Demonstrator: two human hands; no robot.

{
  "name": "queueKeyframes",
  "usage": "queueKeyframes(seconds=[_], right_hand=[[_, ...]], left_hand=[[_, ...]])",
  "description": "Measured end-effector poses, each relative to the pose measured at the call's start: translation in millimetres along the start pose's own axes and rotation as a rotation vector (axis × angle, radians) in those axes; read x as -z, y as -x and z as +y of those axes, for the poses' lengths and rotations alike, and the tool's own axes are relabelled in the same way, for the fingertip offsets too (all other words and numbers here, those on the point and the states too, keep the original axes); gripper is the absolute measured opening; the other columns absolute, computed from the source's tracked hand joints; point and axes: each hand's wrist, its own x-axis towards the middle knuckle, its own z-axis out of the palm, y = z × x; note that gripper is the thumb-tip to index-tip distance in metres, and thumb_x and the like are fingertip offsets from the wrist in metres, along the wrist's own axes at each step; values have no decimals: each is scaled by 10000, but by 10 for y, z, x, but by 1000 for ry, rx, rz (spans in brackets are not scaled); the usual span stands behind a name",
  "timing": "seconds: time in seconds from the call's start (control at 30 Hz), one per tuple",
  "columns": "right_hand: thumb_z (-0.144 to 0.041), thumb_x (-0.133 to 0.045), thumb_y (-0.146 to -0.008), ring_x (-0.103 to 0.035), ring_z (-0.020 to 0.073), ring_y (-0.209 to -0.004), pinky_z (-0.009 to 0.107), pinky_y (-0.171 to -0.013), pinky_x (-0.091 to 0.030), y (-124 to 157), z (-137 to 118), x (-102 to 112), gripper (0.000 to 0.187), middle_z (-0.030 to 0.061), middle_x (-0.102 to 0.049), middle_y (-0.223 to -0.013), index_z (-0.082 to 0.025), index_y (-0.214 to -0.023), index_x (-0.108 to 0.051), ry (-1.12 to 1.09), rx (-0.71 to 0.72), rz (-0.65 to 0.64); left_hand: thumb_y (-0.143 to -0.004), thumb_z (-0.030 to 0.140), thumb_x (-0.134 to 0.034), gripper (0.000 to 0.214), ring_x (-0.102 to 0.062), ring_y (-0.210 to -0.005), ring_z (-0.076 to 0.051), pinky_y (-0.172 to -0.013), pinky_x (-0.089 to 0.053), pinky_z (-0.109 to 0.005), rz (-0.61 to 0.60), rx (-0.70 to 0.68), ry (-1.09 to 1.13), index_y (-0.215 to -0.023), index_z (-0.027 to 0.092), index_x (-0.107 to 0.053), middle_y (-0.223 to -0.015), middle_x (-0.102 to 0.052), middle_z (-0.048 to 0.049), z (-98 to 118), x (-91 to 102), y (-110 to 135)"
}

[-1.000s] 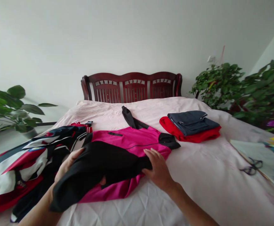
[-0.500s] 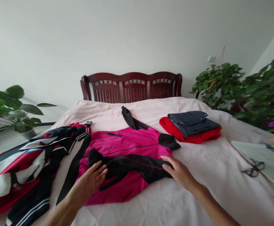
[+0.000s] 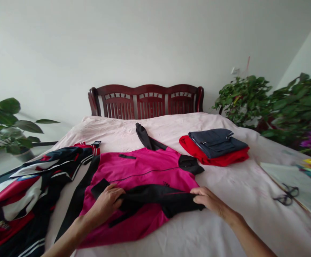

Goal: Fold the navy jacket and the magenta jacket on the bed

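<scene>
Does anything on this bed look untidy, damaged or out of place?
Nothing looks damaged or spilled. Beside the pink jacket, the red, white and black garment lies crumpled at the bed's left edge, unlike the folded pile at right. Scissors lie on a paper sheet on the bed, odd beside clothes.

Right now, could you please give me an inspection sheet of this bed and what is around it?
Surface: bed sheet, pale pink, wrinkled.
Job's things: pink jacket lies flat; its black sleeve is folded across the front.
Clutter: striped garment heap at left; navy garment folded on red garment; scissors on papers at right.
Hands: left hand grips the sleeve's cuff end; right hand grips its shoulder end.
Cables: nothing seen.
Surroundings: wooden headboard, white wall, potted plants on both sides.
</scene>
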Motion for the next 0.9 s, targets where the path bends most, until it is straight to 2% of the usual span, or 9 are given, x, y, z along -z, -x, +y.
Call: queueKeyframes(seconds=[0.07,0.13,0.23,0.33,0.47,0.53,0.63,0.77,0.9], right_hand=[[-353,-539,-762,-669,234,-784,327,-714,-500,-116,161,160,315,43,-738,-851,-199,-949,-742,-56,-79,77],[-433,-509,-790,-680,279,-934,371,-818,-508,-323,338,351,465,116,-738,-1033,-168,-1114,-711,9,-183,346],[-535,-477,-824,-617,348,-1159,441,-955,-469,-736,507,609,633,223,-636,-1280,-125,-1281,-628,252,-442,620],[-628,-474,-835,-601,381,-1198,484,-944,-477,-1116,506,680,729,266,-603,-1312,-119,-1347,-571,391,-633,559],[-591,-541,-830,-645,372,-1133,466,-887,-505,-1374,437,523,696,258,-647,-1249,-112,-1336,-561,570,-591,467],[-537,-518,-866,-664,355,-1099,443,-866,-509,-1393,470,467,618,229,-672,-1226,-137,-1335,-559,670,-506,448],[-488,-436,-931,-698,327,-1006,405,-794,-510,-1349,614,491,472,168,-721,-1147,-219,-1282,-598,787,-395,481],[-485,-346,-972,-712,324,-935,395,-729,-505,-1278,768,596,463,154,-740,-1098,-226,-1247,-614,799,-452,514],[-489,-336,-968,-706,335,-934,429,-752,-516,-1192,679,688,494,175,-729,-1089,-193,-1214,-647,827,-501,454]], left_hand=[[-937,335,-467,270,-665,-764,-197,-794,-513,-329,-129,8,192,-956,253,-724,-842,-716,-33,111,128,52],[-944,397,-478,294,-681,-837,-209,-764,-514,-302,-190,23,365,-1072,290,-720,-937,-733,-35,132,243,78],[-933,476,-462,400,-663,-1058,-258,-936,-488,-339,70,180,414,-1151,239,-701,-1113,-730,-71,-139,344,16],[-898,502,-448,521,-605,-1195,-294,-1037,-436,-384,423,527,134,-1229,150,-643,-1249,-672,-138,-702,394,-81],[-854,518,-485,685,-561,-1250,-420,-978,-457,-515,401,990,-158,-1363,61,-531,-1329,-583,-278,-1335,428,-121],[-839,544,-510,681,-615,-1171,-433,-919,-486,-513,380,1022,-146,-1312,57,-569,-1267,-620,-293,-1465,396,-122],[-829,577,-546,643,-674,-1090,-368,-860,-517,-434,363,977,-141,-1305,146,-576,-1198,-690,-213,-1492,272,-126],[-898,598,-433,606,-679,-1075,-369,-836,-519,-455,379,959,-152,-1335,192,-544,-1179,-705,-190,-1468,107,-112],[-934,565,-376,623,-647,-1139,-358,-889,-512,-464,398,921,-144,-1382,151,-507,-1278,-640,-214,-1460,118,-9]])
